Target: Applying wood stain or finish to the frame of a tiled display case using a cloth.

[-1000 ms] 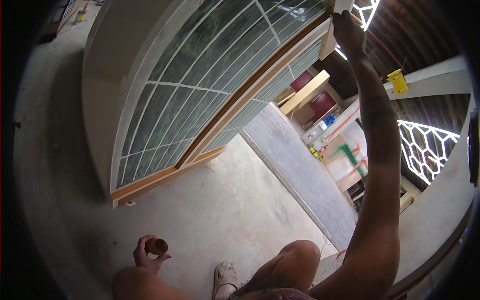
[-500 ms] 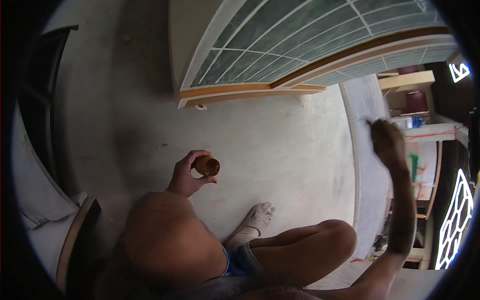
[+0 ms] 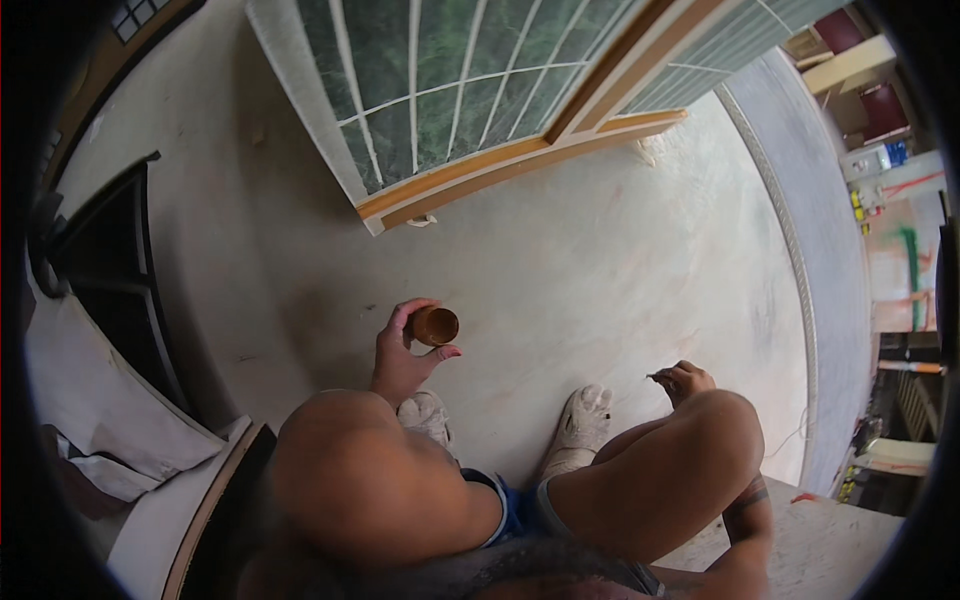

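Note:
My left hand [image 3: 402, 350] holds a small round brown container [image 3: 434, 326] above the pale concrete floor [image 3: 600, 250], fingers curled around it. My right hand [image 3: 684, 380] rests by my right knee, pinching a thin small tool whose tip points left. I am crouched or seated; both knees fill the lower part of the view, and my two feet in whitish shoes [image 3: 582, 428] stand on the floor between them.
A large window frame [image 3: 520, 160] with green glass panes, white bars and a wooden edge leans across the top. A dark framed panel [image 3: 120, 290] and white sheets lie at left. A grey strip and cluttered shelves run along the right.
My right arm has come down from high up by the window frame to my right knee. The view has tilted downward, and my left hand with the brown container sits more central.

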Action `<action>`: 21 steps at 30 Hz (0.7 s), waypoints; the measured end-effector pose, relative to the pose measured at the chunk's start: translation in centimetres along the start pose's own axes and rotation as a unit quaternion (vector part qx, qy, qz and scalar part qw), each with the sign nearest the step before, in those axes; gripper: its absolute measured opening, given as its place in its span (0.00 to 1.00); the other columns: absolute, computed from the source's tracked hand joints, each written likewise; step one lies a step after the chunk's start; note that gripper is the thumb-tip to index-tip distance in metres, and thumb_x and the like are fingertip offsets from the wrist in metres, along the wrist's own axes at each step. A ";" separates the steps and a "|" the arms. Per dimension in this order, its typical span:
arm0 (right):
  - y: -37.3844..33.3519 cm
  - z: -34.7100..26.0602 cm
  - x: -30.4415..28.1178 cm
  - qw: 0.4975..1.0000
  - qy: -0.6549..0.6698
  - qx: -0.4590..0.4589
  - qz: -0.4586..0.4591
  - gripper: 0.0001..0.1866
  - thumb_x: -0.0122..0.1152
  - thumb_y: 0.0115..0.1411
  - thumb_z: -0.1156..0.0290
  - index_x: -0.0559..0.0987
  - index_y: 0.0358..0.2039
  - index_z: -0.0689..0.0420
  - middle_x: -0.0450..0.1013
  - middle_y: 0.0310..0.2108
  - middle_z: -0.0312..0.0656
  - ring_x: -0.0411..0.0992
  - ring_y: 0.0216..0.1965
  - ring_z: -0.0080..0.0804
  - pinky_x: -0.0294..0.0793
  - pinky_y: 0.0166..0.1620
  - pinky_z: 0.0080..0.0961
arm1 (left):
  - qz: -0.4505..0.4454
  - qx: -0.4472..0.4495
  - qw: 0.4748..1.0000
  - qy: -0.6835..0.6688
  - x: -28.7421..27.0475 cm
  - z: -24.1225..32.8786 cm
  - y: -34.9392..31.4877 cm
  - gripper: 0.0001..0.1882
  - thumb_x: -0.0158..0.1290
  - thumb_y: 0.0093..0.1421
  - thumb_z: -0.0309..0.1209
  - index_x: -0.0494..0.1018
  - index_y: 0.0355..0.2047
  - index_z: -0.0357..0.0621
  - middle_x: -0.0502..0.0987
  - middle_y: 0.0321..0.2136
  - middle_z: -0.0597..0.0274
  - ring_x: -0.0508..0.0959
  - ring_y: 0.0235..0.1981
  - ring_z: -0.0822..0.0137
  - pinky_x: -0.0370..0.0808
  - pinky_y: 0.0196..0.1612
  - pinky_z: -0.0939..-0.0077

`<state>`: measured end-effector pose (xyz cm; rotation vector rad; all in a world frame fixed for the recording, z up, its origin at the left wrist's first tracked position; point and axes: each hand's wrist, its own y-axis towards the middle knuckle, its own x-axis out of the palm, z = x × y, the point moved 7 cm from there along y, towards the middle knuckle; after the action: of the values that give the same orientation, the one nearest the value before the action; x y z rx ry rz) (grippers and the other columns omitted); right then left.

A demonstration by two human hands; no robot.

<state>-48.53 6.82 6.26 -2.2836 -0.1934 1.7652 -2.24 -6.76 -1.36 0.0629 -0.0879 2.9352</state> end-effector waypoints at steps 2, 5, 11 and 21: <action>1.8 -0.7 1.2 0.999 0.027 0.012 0.025 0.04 0.69 0.57 0.71 0.87 0.34 0.50 0.78 0.29 0.41 0.78 0.31 0.42 0.78 0.35 0.34 | -0.009 -0.007 1.000 0.011 0.8 -0.1 0.2 0.39 0.73 0.44 0.20 0.66 0.56 0.42 0.73 0.55 0.57 0.73 0.57 0.66 0.72 0.61 0.69; 6.8 -4.8 0.3 0.988 0.112 -0.002 0.104 0.06 0.69 0.57 0.74 0.86 0.36 0.54 0.78 0.29 0.43 0.77 0.29 0.39 0.76 0.34 0.29 | -0.004 -0.003 0.999 0.034 1.5 0.8 0.3 0.40 0.74 0.43 0.20 0.66 0.55 0.42 0.73 0.54 0.57 0.73 0.56 0.66 0.72 0.61 0.69; 18.7 -13.9 -2.6 0.938 0.220 -0.131 0.234 0.08 0.67 0.59 0.73 0.85 0.39 0.57 0.76 0.28 0.48 0.76 0.27 0.41 0.75 0.33 0.32 | 0.025 0.024 0.997 0.063 0.3 2.5 -0.1 0.41 0.74 0.42 0.20 0.66 0.56 0.42 0.73 0.54 0.58 0.73 0.56 0.66 0.73 0.60 0.70; 29.4 -20.2 -5.0 0.891 0.130 -0.160 0.405 0.09 0.61 0.63 0.66 0.84 0.40 0.52 0.77 0.34 0.45 0.78 0.34 0.51 0.78 0.36 0.44 | 0.109 0.018 0.994 0.029 -5.0 0.9 -3.2 0.41 0.72 0.45 0.18 0.64 0.58 0.42 0.70 0.57 0.57 0.71 0.58 0.65 0.73 0.61 0.69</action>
<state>-31.74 -24.99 7.63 -3.1040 0.6696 1.8002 3.34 -4.72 -0.50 -0.0288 -0.0348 3.1534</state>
